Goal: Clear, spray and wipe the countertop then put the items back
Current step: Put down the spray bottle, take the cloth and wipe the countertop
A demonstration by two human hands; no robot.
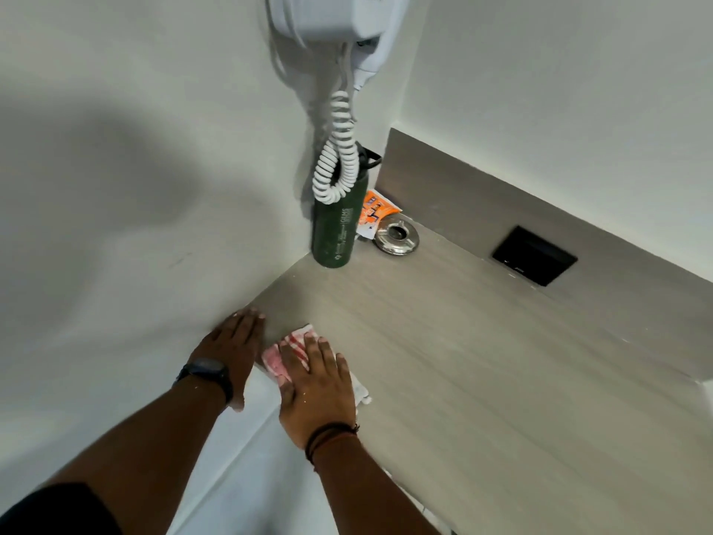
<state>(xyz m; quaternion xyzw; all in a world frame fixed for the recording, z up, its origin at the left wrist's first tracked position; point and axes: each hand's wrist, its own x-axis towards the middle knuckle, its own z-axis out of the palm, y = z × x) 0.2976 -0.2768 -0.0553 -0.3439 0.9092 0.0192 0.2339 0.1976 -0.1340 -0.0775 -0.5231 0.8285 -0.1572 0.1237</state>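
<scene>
Countertop (482,361): pale wood-grain surface, running into a wall corner at the far left. Standing upright in that corner: dark green bottle (335,231) with white lettering, a coiled white cord hanging in front of it. Just right of the bottle: round metal ashtray (397,239), sitting flat. Between them, toward the back: orange-and-white packet (372,214), leaning, its lower edge touching the surface. Near the left edge, well apart from those three: red-and-white checked cloth (297,347), lying flat under a hand.

right hand (316,388) flat on cloth (295,351) — countertop (482,361) | left hand (231,349) — wall (115,187)
</scene>
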